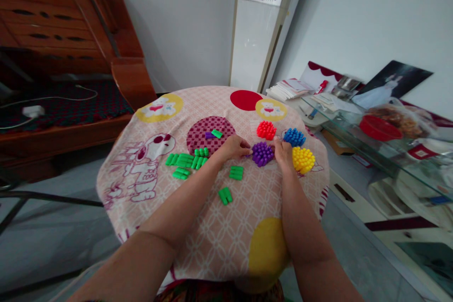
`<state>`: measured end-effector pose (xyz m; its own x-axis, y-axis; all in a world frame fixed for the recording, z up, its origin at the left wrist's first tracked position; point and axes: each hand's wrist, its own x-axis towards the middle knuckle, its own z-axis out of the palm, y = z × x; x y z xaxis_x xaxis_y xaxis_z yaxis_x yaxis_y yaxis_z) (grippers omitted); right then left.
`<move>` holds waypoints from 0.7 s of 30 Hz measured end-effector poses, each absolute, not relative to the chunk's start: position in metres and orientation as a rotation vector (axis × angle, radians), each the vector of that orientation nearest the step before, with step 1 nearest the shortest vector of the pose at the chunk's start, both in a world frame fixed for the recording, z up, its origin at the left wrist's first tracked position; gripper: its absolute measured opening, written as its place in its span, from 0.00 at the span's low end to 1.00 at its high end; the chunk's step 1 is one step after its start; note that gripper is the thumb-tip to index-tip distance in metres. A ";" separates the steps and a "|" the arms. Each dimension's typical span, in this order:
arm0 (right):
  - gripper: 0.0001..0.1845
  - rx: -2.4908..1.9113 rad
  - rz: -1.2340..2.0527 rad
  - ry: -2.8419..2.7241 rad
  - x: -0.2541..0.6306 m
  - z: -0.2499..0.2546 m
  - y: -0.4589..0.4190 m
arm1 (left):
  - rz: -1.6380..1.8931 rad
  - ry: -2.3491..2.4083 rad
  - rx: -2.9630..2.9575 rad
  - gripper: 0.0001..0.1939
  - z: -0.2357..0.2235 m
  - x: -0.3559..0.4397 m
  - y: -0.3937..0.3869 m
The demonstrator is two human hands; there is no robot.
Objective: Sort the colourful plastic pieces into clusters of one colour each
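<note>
A cluster of upright purple pegs [262, 154] stands on the cloth between my hands. My left hand [236, 147] is at its left side, fingers pinched, with a bit of purple showing at the fingertips. On the right of the cluster, my right hand [282, 152] has its fingers curled in close to the purple pegs; what they hold, if anything, is hidden. Red pegs [266, 130], blue pegs [294, 137] and yellow pegs [303, 160] stand in bunches around my right hand. Green pegs [184, 160] lie in groups left of my left forearm.
Small green groups [236, 172] lie between my forearms, and a purple piece [209, 135] touches a green one farther back. The round table wears a patterned cloth [212, 236]. A glass shelf [361, 146] with papers and bags stands right, a wooden bench [71, 127] left.
</note>
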<state>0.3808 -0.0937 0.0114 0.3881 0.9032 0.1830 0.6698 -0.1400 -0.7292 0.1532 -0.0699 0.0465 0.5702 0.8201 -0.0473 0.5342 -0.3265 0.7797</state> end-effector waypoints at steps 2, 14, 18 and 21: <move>0.35 -1.905 0.387 -1.352 0.380 0.012 -0.094 | 0.460 1.100 2.015 0.16 0.045 0.156 -0.069; 0.36 -1.903 0.386 -1.364 0.380 0.013 -0.094 | 0.565 1.169 1.937 0.16 0.026 0.167 -0.058; 0.36 -1.889 0.374 -1.357 0.381 0.011 -0.094 | 0.553 1.116 1.851 0.14 0.026 0.169 -0.062; 0.36 -1.884 0.368 -1.359 0.381 0.011 -0.094 | 0.550 1.104 1.812 0.13 0.029 0.172 -0.066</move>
